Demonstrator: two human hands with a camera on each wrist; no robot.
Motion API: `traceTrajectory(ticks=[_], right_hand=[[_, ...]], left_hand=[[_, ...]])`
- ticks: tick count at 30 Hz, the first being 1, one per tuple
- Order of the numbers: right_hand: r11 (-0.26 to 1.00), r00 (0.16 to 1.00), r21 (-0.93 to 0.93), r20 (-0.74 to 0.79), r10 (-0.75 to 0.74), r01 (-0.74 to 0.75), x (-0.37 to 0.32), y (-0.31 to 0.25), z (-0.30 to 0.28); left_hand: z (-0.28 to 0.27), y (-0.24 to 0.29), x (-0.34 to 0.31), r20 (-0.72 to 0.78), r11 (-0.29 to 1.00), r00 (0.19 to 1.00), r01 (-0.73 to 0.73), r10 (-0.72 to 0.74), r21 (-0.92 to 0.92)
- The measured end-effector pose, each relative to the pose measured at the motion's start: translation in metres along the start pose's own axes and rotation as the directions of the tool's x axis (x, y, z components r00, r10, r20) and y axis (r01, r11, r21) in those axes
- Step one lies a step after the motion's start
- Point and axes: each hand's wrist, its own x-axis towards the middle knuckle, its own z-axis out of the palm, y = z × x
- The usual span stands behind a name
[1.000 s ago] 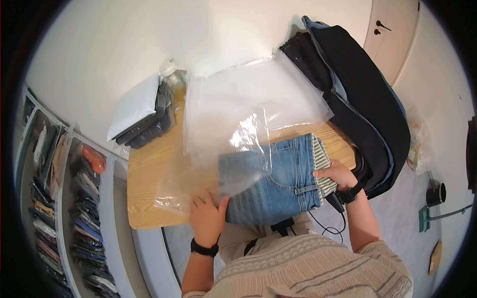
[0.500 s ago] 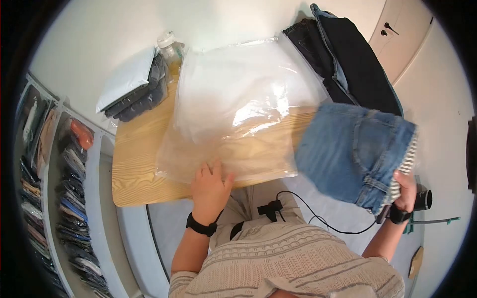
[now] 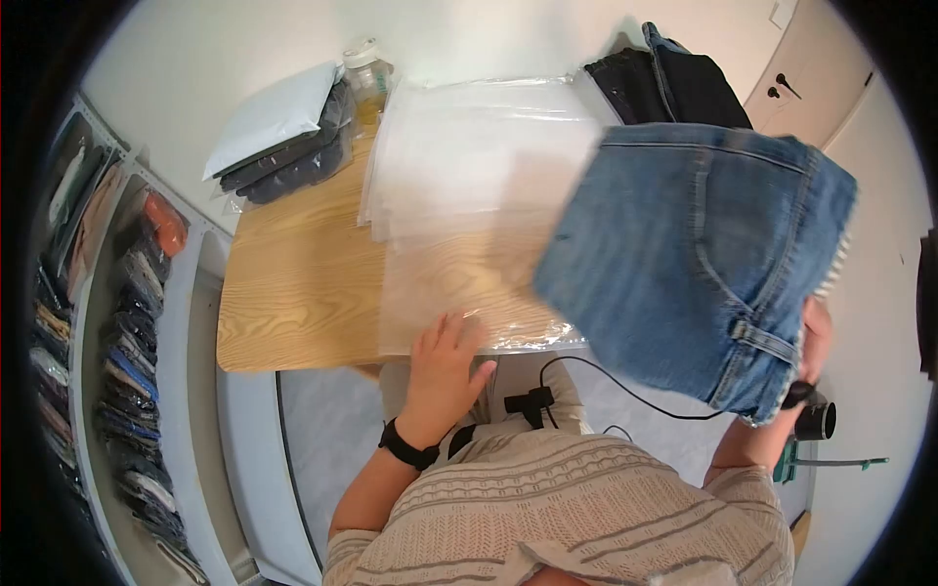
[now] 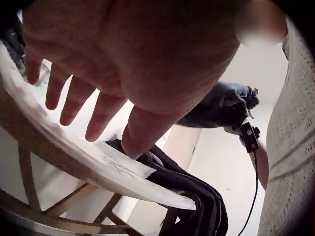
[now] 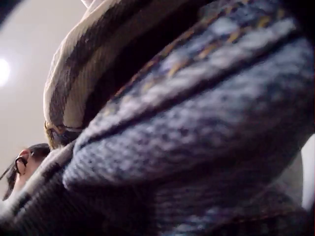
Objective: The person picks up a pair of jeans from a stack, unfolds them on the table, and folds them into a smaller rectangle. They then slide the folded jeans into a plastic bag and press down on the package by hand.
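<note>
A folded pair of blue jeans [image 3: 674, 254] is held up over the table's right side, its striped inner lining showing along one edge. My right hand [image 3: 816, 337] grips the jeans at the waistband end, most of its fingers hidden behind the denim. Close denim and striped lining [image 5: 74, 83] fill much of the right wrist view. At the table's front edge, my left hand [image 3: 445, 371] has its fingers straight and spread over the lower end of a clear plastic bag [image 3: 430, 269]. The left wrist view shows this palm [image 4: 142, 59] and its extended fingers.
Further clear bags [image 3: 479, 127] lie at the back of the wooden table [image 3: 293, 293]. Packed garments [image 3: 283, 137] and a bottle [image 3: 366, 78] stand back left. Dark trousers [image 3: 684, 88] are at the back right. Shelves of bagged clothes [image 3: 137, 391] run along the left; a cable [image 3: 635, 400] hangs in front.
My right hand has lifted the jeans off the table, out to the right and then up toward the head camera. My left hand has shifted slightly right along the front edge, and the bag's left edge too.
</note>
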Motion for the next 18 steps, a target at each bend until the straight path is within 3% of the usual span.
traceTrajectory(ticks=[2,4,5,6,7,9,10,12,18], right_hand=[[0.996,0.989,0.043,0.129,0.078,-0.084,0.022,0.033,0.046],[0.943,0.919,-0.036,0.213,0.332,-0.332,0.052,0.068,0.049],[0.883,0.846,-0.073,0.257,0.467,-0.465,0.065,0.088,0.050],[0.848,0.825,-0.114,0.200,0.529,-0.517,0.072,0.110,0.058],[0.723,0.719,-0.155,0.087,0.689,-0.674,0.080,0.131,0.046],[0.702,0.709,-0.321,0.119,0.695,-0.635,0.086,0.171,0.034],[0.703,0.710,-0.317,0.117,0.695,-0.636,0.087,0.173,0.031],[0.698,0.701,-0.323,0.131,0.701,-0.639,0.088,0.170,0.027],[0.657,0.653,-0.336,0.144,0.744,-0.674,0.091,0.166,0.020]], left_hand=[[0.002,-0.016,-0.013,0.008,0.999,0.999,0.031,-0.032,0.037],[-0.001,-0.029,-0.025,0.017,0.995,0.998,0.057,-0.059,0.078],[-0.004,-0.035,-0.029,0.056,0.997,0.997,0.059,-0.061,0.043],[-0.006,-0.038,-0.033,0.097,0.998,0.993,0.060,-0.060,0.006],[-0.008,-0.039,-0.035,0.098,0.998,0.993,0.058,-0.059,0.010],[-0.014,-0.039,-0.038,0.164,0.986,0.981,0.075,-0.099,0.151],[-0.015,-0.040,-0.038,0.168,0.986,0.981,0.071,-0.096,0.152],[-0.013,-0.039,-0.036,0.142,0.992,0.981,0.126,-0.129,0.031],[-0.012,-0.044,-0.035,0.157,0.989,0.977,0.148,-0.143,-0.019]])
